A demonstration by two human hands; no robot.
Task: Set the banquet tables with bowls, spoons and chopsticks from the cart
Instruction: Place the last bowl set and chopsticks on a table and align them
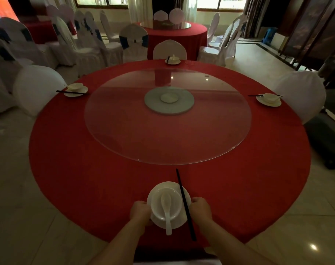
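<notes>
**Two hands on one plate, the fourth setting at the near edge**

Both hands flank the near place setting; the left hand [141, 212] is curled against the left rim of the plate [182, 223], its fingers folded around or under the edge, and the right hand [201, 207] is closed in the same way at the right rim; whether either thumb presses the top of the plate cannot be told, since the knuckles hide the fingertips.

The plate sits at the near edge of the red table [86, 188], close to the person, with the bowl [174, 199] standing in it and the white spoon [166, 209] lying in the bowl; the spoon's handle points back toward the person and overhangs the plate's near rim.

The relation that matters is the chopsticks [184, 203]; their long axis runs from near the glass turntable [167, 115] down and slightly rightward toward the person, crossing the plate's right rim just beside the right hand; so the right hand is much the nearer of the two, and the sticks lie to the inside of its knuckles.

My guess is that the setting is being squared on the cloth; any nudge of the plate will carry or roll the chopsticks, since they appear to rest on its rim.

Three other settings, at left [75, 89], far side [172, 60] and right [269, 99], look complete; this one seems the last for this table.
</notes>
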